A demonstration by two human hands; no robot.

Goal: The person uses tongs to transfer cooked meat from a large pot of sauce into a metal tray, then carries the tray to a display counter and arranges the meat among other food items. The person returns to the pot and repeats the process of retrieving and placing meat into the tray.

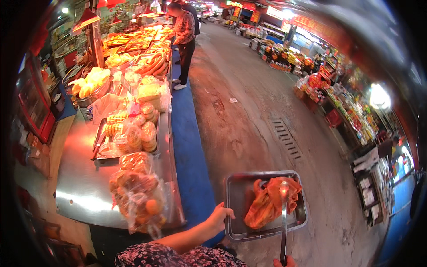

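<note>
My left hand (218, 218) grips the left rim of a shallow rectangular metal tray (238, 200), which hangs above the street floor. Inside it lies a large piece of reddish-brown cooked meat (267, 208), folded and glossy. My right hand (284, 262), at the bottom edge of the view and partly cut off, holds the handle of a long metal serving utensil (284, 223). Its rounded, shiny end rests on or hovers just over the meat; contact cannot be made out. Whether the utensil is a spoon or tongs is unclear.
Left of me stands a metal stall counter (80, 187) with bagged food (138, 193), a tray of wrapped round packs (133, 133) and a pot of yellowish food (91, 83). A blue mat (191, 143) runs alongside. Another person (184, 36) stands farther up. A drain grate (286, 138) lies in the street.
</note>
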